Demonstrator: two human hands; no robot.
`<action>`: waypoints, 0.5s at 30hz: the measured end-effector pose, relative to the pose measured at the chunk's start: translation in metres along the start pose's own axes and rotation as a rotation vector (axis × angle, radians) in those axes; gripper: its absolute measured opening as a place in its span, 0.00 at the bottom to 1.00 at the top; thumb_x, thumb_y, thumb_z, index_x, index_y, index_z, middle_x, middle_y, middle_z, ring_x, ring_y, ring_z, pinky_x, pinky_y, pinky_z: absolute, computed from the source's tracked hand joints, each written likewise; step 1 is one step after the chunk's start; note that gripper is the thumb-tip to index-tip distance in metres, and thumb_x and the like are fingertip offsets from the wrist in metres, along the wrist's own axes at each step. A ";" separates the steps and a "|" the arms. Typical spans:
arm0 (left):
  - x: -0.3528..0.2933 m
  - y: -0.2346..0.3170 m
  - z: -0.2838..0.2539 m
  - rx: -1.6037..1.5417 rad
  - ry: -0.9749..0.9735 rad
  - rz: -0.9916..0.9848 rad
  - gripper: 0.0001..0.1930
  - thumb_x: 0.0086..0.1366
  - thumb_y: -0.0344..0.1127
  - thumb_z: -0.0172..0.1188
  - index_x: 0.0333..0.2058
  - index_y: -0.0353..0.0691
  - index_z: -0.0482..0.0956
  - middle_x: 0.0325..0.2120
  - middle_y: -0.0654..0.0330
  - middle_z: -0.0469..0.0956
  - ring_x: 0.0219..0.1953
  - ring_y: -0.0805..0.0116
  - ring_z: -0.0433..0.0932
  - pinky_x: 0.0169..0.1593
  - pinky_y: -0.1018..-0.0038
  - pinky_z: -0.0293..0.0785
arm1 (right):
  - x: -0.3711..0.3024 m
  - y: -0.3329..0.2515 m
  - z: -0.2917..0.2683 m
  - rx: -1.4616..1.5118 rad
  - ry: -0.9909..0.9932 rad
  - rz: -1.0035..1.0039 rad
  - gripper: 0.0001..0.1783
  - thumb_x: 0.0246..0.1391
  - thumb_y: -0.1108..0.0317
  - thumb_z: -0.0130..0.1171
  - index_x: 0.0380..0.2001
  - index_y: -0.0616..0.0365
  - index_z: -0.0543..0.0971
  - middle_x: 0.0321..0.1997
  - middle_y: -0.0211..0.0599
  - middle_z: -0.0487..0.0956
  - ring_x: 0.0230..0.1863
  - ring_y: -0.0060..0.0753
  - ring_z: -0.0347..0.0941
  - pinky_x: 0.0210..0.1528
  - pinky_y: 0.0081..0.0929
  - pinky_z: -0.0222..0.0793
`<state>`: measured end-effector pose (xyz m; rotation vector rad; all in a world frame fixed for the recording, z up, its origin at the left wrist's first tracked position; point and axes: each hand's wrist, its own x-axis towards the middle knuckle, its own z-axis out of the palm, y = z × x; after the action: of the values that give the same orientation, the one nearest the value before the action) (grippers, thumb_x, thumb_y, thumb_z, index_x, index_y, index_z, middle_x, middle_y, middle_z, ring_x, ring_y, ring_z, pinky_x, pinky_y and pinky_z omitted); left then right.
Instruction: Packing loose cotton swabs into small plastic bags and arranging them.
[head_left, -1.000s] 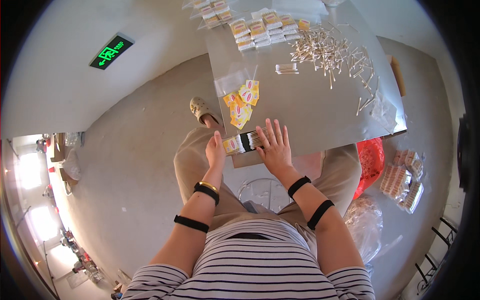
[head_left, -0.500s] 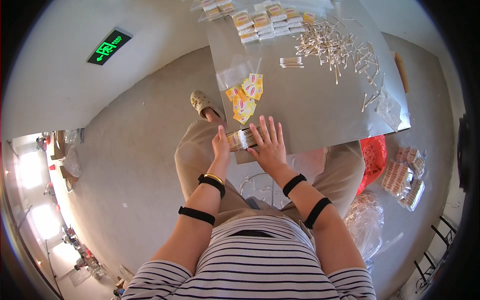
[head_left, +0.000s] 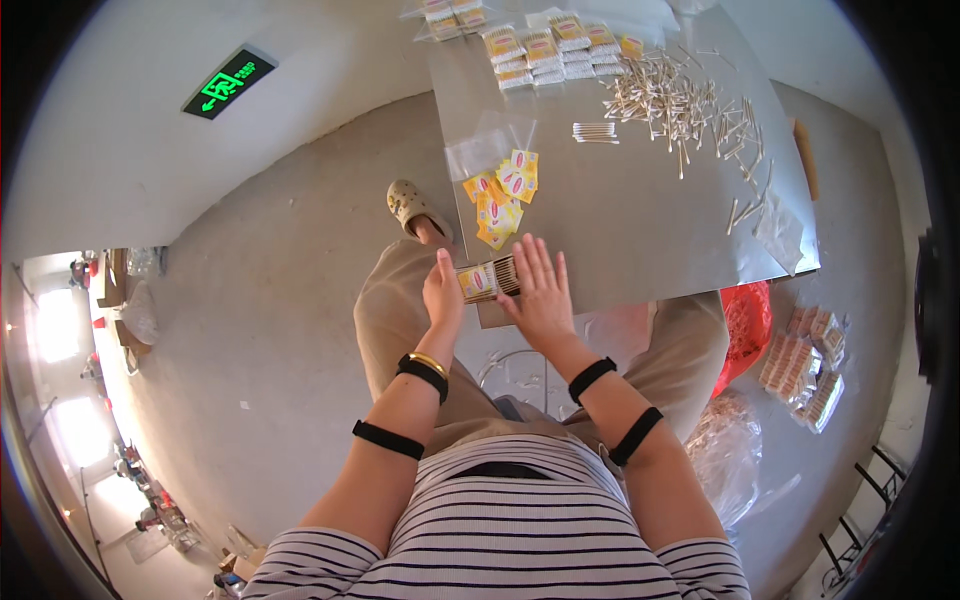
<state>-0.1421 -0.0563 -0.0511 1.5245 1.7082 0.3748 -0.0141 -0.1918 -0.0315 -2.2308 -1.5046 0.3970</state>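
Note:
At the table's near left edge, my left hand (head_left: 441, 290) grips one end of a pack of cotton swabs (head_left: 478, 282) with a yellow and white label card showing. My right hand (head_left: 543, 295) lies over the other end of the pack, its fingers stretched out and hiding part of the swabs. Just beyond the pack are several loose yellow label cards (head_left: 497, 218), partly on a clear plastic bag (head_left: 478, 155). Farther off, a short row of swabs (head_left: 595, 132) lies beside a heap of loose cotton swabs (head_left: 665, 95).
Stacked swab packs (head_left: 540, 55) stand at the far side of the metal table (head_left: 630, 220). A clear plastic piece (head_left: 780, 232) lies at its right corner. On the right are a red bag (head_left: 742, 325), a clear bag (head_left: 722, 445) and more packs (head_left: 800, 365) on the floor.
My right hand's fingers have drawn closer together over the pack. More of the label card now shows, and the white swab tips no longer show between my hands. The view has shifted slightly.

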 end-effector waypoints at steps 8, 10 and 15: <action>0.000 -0.028 -0.016 -0.313 -0.125 -0.224 0.33 0.75 0.63 0.44 0.29 0.36 0.78 0.17 0.63 0.73 0.23 0.71 0.72 0.31 0.70 0.70 | 0.000 0.031 -0.018 -0.200 -0.097 -0.153 0.50 0.61 0.39 0.54 0.75 0.60 0.52 0.81 0.41 0.48 0.81 0.40 0.40 0.80 0.46 0.34; 0.000 -0.028 -0.014 0.016 -0.029 0.100 0.34 0.76 0.60 0.44 0.26 0.31 0.76 0.17 0.53 0.74 0.23 0.62 0.72 0.33 0.63 0.70 | 0.003 0.025 -0.017 -0.257 -0.113 -0.131 0.53 0.60 0.35 0.53 0.75 0.61 0.50 0.81 0.43 0.45 0.82 0.43 0.38 0.80 0.48 0.34; -0.003 -0.027 -0.007 -0.031 0.003 0.150 0.34 0.77 0.57 0.44 0.24 0.28 0.74 0.19 0.46 0.74 0.24 0.56 0.71 0.35 0.58 0.70 | 0.000 0.000 -0.007 -0.298 -0.149 -0.031 0.59 0.57 0.31 0.52 0.75 0.66 0.48 0.81 0.50 0.42 0.82 0.50 0.34 0.80 0.49 0.32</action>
<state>-0.1661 -0.0634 -0.0638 1.6346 1.5870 0.4790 -0.0109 -0.1931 -0.0259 -2.4464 -1.7740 0.3561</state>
